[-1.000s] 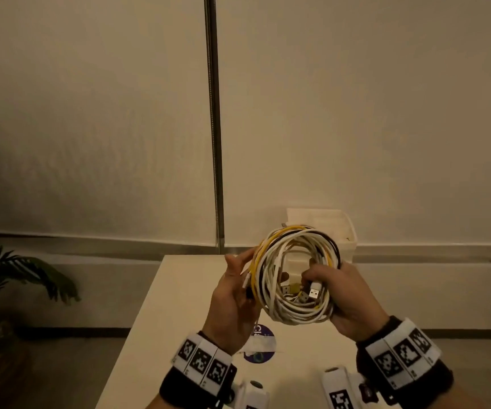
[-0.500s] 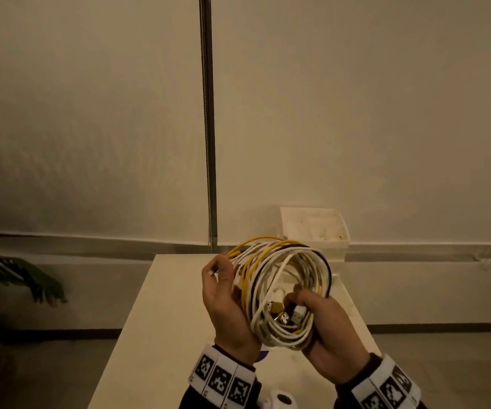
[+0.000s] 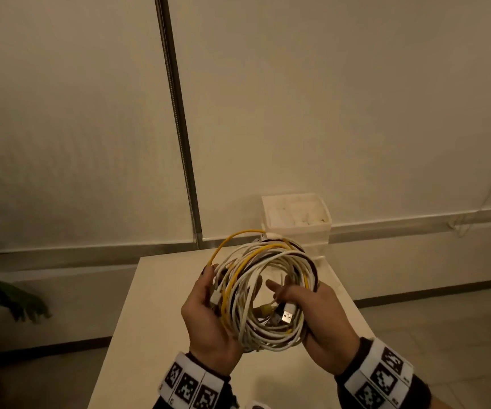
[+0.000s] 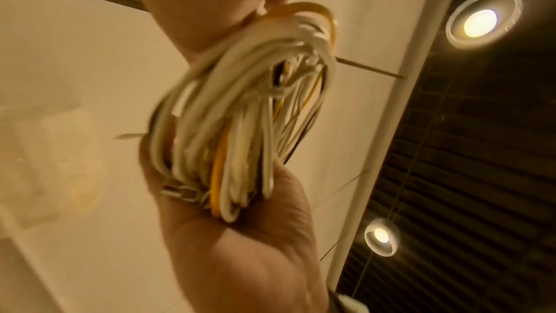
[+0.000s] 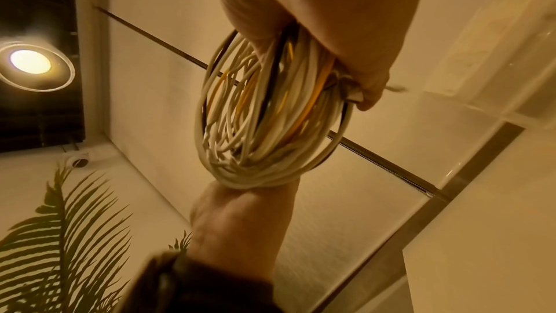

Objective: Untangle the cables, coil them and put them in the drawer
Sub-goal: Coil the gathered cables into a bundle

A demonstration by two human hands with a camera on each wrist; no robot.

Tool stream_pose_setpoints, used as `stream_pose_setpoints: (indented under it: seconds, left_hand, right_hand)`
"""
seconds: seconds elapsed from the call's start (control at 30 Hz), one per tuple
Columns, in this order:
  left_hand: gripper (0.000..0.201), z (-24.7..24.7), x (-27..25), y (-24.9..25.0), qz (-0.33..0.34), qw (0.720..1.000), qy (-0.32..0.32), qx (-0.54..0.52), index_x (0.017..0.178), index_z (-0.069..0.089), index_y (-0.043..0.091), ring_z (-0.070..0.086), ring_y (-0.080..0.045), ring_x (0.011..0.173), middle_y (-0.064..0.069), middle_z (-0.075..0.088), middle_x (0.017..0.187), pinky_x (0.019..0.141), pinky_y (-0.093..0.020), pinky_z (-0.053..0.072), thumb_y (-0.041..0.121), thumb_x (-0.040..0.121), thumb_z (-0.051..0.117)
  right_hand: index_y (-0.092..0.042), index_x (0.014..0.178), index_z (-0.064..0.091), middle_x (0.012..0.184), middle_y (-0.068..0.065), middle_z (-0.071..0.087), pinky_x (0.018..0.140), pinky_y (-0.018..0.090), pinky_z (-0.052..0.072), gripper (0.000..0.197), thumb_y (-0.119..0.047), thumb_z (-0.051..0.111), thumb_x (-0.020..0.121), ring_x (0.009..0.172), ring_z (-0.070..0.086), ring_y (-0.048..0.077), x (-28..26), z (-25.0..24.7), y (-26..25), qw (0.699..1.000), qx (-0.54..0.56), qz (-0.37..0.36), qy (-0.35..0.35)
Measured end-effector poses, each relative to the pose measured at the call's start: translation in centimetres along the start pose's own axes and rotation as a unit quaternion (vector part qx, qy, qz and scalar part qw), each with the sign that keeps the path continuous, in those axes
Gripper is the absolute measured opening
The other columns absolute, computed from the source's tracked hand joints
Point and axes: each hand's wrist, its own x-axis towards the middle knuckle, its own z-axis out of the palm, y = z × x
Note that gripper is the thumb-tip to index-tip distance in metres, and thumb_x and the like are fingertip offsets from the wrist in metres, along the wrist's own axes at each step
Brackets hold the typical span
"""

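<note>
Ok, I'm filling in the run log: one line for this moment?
stage: coiling | cable bundle: held above table | left hand: grips bundle | right hand: grips bundle | drawer: behind

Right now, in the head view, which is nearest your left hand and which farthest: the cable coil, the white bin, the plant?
1. Cable coil: held in the left hand.
2. White bin: beyond the table's far edge, to the right.
3. Plant: far left, on the floor.
</note>
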Motion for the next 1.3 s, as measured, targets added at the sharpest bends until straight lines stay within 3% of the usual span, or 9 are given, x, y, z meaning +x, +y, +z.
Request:
stream_pose_setpoints:
  seconds: [0.2,0.37,0.5,0.63,0.73,0.87,1.0,1.07,1.3]
  left_hand:
    - [0.044,-2.3,-1.8,-0.2,-0.044,0.988,0.0,0.147,0.12,0.065,0.008,0.068,-0.03,0.094,-0.017,0.071,0.106,0.078,-0.046,0.054,0.037,0.1,0.039]
    - [0.073,-4.2,-1.8,2.4,-0.026,0.943,-0.009,0.331,0.13,0.05,0.032,0.056,-0.029,0.123,-0.008,0.057,0.136,0.098,-0.053,0.048,0.074,0.071,0.056]
    - [0.101,-2.0,0.2,8.7,0.239,0.704,-0.175,0.645,0.145,0.014,0.052,0.004,-0.004,0.149,0.022,0.009,0.16,0.121,-0.047,0.01,0.096,0.059,0.041]
    - [0.12,4.0,1.6,9.5,0.151,0.516,-0.374,0.756,0.149,0.006,0.049,-0.008,-0.002,0.149,0.018,0.004,0.163,0.121,-0.052,-0.004,0.085,0.05,0.062]
    - [0.116,5.0,3.0,7.3,0.078,0.402,-0.431,0.804,0.15,0.007,0.041,0.024,-0.006,0.145,0.017,0.034,0.154,0.121,-0.047,-0.005,0.066,0.06,0.077]
    - [0.077,3.1,4.3,6.5,0.052,0.531,-0.358,0.766,0.133,0.044,0.034,0.065,-0.003,0.098,0.011,0.067,0.112,0.092,-0.033,0.055,0.039,0.067,0.083]
    - [0.039,0.0,3.3,3.2,-0.003,0.785,-0.221,0.578,0.1,0.066,0.009,0.071,-0.035,0.087,-0.02,0.07,0.09,0.083,-0.056,0.056,0.017,0.063,0.077]
    - [0.043,-1.3,2.0,1.6,-0.041,0.859,-0.164,0.484,0.101,0.065,0.002,0.069,-0.045,0.09,-0.03,0.067,0.094,0.085,-0.061,0.054,0.01,0.06,0.076]
    - [0.031,-5.8,1.3,-1.7,-0.147,0.893,-0.169,0.39,0.116,0.062,0.007,0.067,-0.036,0.08,-0.025,0.066,0.094,0.081,-0.05,0.057,0.011,0.087,0.07]
  right_hand:
    - [0.013,0.087,0.058,0.074,0.021,0.056,0.071,0.044,0.052,0.014,0.014,0.062,0.073,0.074,0.058,0.036,0.4,-1.1,-0.6,0.996,-0.078,-0.046,0.015]
    - [0.006,0.092,0.065,0.082,0.02,0.067,0.064,0.037,0.055,0.02,0.015,0.059,0.075,0.067,0.061,0.028,0.3,-1.4,-1.8,0.986,-0.157,-0.043,-0.031]
    - [-0.004,0.085,0.069,0.079,0.012,0.072,0.062,0.038,0.059,0.019,0.01,0.064,0.074,0.065,0.066,0.025,0.4,-1.0,-3.2,0.943,-0.311,-0.09,-0.075]
    - [-0.014,0.082,0.068,0.074,0.005,0.071,0.067,0.042,0.06,0.018,-0.001,0.069,0.07,0.066,0.068,0.019,0.3,0.1,-3.5,0.881,-0.439,-0.146,-0.099]
    - [-0.029,0.083,0.065,0.076,-0.008,0.071,0.072,0.032,0.058,0.027,-0.007,0.072,0.069,0.071,0.068,0.008,0.0,0.8,-3.6,0.847,-0.491,-0.167,-0.115]
    - [-0.019,0.081,0.066,0.072,0.001,0.069,0.067,0.042,0.058,0.017,-0.007,0.07,0.07,0.064,0.066,0.015,0.2,-0.3,-4.3,0.856,-0.483,-0.167,-0.081]
    - [-0.015,0.084,0.067,0.074,0.008,0.07,0.064,0.047,0.058,0.019,-0.005,0.069,0.068,0.065,0.067,0.023,0.5,-0.9,-3.9,0.889,-0.433,-0.142,-0.052]
    - [-0.013,0.084,0.068,0.073,0.011,0.07,0.064,0.049,0.058,0.019,-0.004,0.069,0.067,0.064,0.068,0.026,0.6,-1.1,-3.0,0.904,-0.409,-0.119,-0.041]
    - [-0.014,0.1,0.057,0.082,0.02,0.07,0.063,0.043,0.058,0.035,0.0,0.072,0.072,0.065,0.069,0.029,0.2,-2.6,0.3,0.93,-0.367,-0.024,-0.029]
